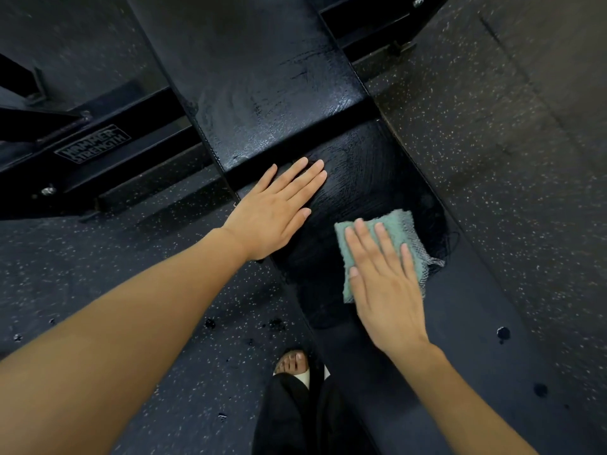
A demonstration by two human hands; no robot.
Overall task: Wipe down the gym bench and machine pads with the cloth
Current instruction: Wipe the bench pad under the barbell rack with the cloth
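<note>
Head view looks down on speckled rubber floor (492,159), with the gym bench running from near to far through the middle. Its long far pad (262,77) shines with damp arcs and looks already wiped. The near seat pad (361,178), across a narrow gap, shows fainter streaks. A black frame bar (98,159) crosses on the left.

The left hand (272,211) lies flat on the left part of the seat pad, fingers straight and together, holding nothing and seemingly bracing. The right hand (384,284) is flat too, its straight fingers pressing the teal cloth (399,224) onto the right part of the same pad. The cloth is pinned under the palm, not gripped.

To do this step well, I would press evenly through the whole palm and sweep in overlapping strokes out to the pad's edges and seams. The spot under the left hand also needs wiping once that hand lifts.

A maker's label (93,144) sits on the bar, and a sandalled foot (292,361) shows near the bottom.
</note>
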